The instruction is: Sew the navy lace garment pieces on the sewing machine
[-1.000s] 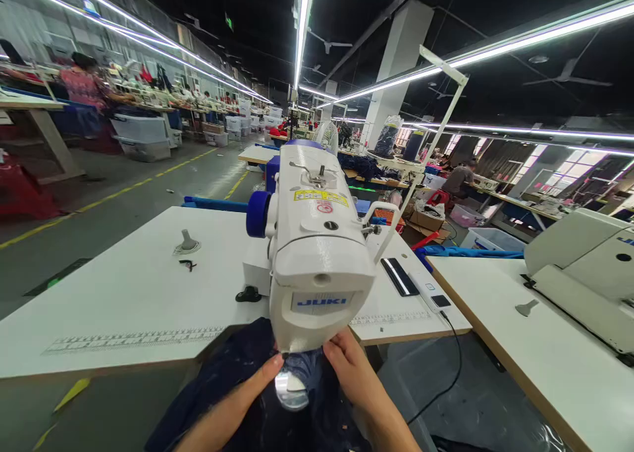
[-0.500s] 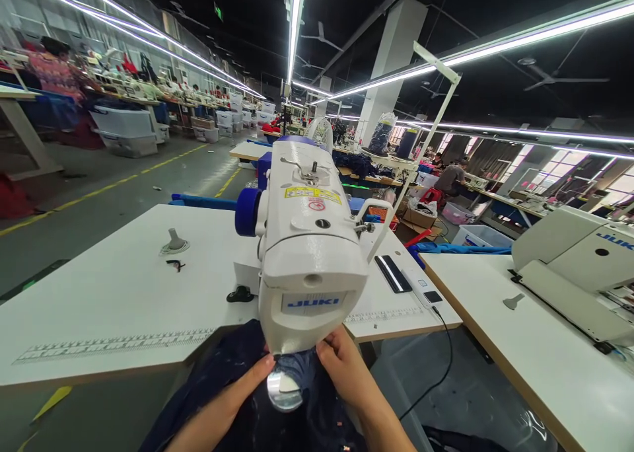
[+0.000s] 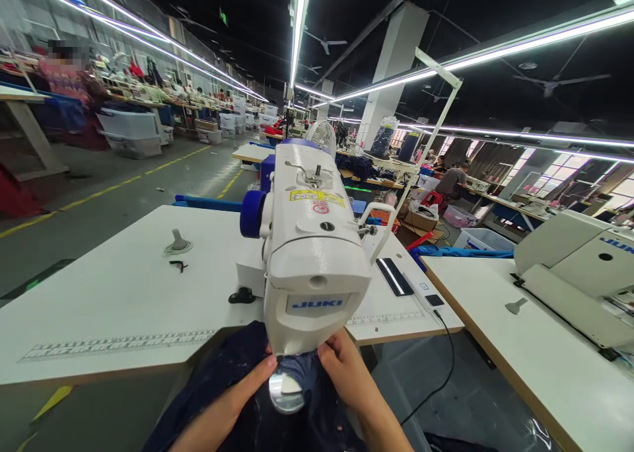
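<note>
A white JUKI sewing machine (image 3: 317, 254) stands straight before me, its head end toward me. Dark blue cloth (image 3: 222, 366) runs under the head and hangs down over the front of the table. My left hand (image 3: 255, 379) holds the cloth at the left of the head, thumb on top and the other fingers mostly hidden. On the right, my right hand (image 3: 344, 366) pinches the cloth with bent fingers close to the head. Between the hands lies a shiny round metal plate (image 3: 286, 399). The needle area is hidden behind the head.
On the white table (image 3: 123, 287) lie a printed ruler scale, a grey piece with coiled thread (image 3: 178, 244) and a black phone (image 3: 395, 277). A cable (image 3: 448, 373) hangs at the right. Another JUKI machine (image 3: 574, 287) stands on the neighbouring table. Other people sit farther back.
The view has shifted slightly, so everything sits a little more to the right and lower. Both hands stay on the cloth in nearly the same place.
</note>
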Action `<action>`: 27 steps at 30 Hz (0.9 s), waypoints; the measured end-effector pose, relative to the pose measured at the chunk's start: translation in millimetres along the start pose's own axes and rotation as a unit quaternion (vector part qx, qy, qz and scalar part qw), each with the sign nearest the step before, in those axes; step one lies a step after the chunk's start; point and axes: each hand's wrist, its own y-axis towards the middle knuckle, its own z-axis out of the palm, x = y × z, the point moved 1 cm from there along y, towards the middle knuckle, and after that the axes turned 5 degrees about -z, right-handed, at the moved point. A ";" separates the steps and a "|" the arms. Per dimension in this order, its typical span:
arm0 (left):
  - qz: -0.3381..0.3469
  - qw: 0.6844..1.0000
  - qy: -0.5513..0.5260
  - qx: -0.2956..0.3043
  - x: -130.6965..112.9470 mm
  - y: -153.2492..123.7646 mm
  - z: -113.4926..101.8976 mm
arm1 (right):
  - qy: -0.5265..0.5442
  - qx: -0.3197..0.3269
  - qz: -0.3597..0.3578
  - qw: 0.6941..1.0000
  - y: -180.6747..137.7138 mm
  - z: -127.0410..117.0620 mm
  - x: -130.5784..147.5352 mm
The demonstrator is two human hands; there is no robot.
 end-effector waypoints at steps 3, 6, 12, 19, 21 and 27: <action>-0.008 1.000 -0.013 -0.009 -2.3 -0.9 1.1 | 0.002 0.002 0.003 1.000 -0.4 0.2 -0.8; 0.001 0.999 -0.040 -0.005 -8.9 -4.8 5.6 | 0.008 0.001 0.000 1.000 -1.1 0.7 -1.0; -0.002 0.999 -0.048 -0.007 -17.2 -13.5 11.9 | -0.007 -0.003 0.001 1.000 -1.2 1.4 2.1; -0.007 0.996 -0.080 0.033 -18.8 -15.7 12.7 | -0.008 -0.010 -0.009 1.000 -0.6 1.1 3.9; -0.002 0.998 -0.067 0.014 -16.8 -13.9 11.7 | -0.005 -0.019 -0.007 1.000 -0.9 1.2 2.9; 0.007 0.999 -0.033 -0.026 -3.6 -2.7 4.9 | 0.014 -0.019 -0.001 1.000 0.0 1.0 0.8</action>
